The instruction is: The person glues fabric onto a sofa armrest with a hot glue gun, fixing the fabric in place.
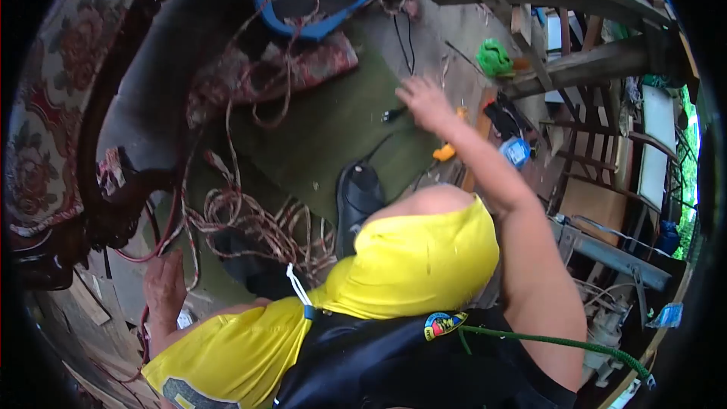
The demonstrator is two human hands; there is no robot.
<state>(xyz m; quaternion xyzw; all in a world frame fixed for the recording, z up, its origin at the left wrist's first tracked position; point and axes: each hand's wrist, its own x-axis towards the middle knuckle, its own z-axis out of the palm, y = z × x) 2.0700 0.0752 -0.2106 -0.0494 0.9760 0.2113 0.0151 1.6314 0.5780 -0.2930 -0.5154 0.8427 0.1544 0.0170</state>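
My right hand (424,102) reaches out over the green mat (333,129), fingers spread and holding nothing. It is just right of a small black plug (392,114) on a thin cable. My left hand (165,285) rests low at the left on the wooden floor, fingers apart, beside a red cord (144,257) and a tangle of pale cords (254,221). My knees in yellow shorts (413,257) fill the lower middle, with a black shoe (357,195) beyond them.
A floral upholstered sofa (45,129) runs down the left. A blue strap (303,29) lies at the top. To the right are an orange tool (445,152), a blue-labelled container (516,151), a green bundle (494,57) and wooden frames (598,68).
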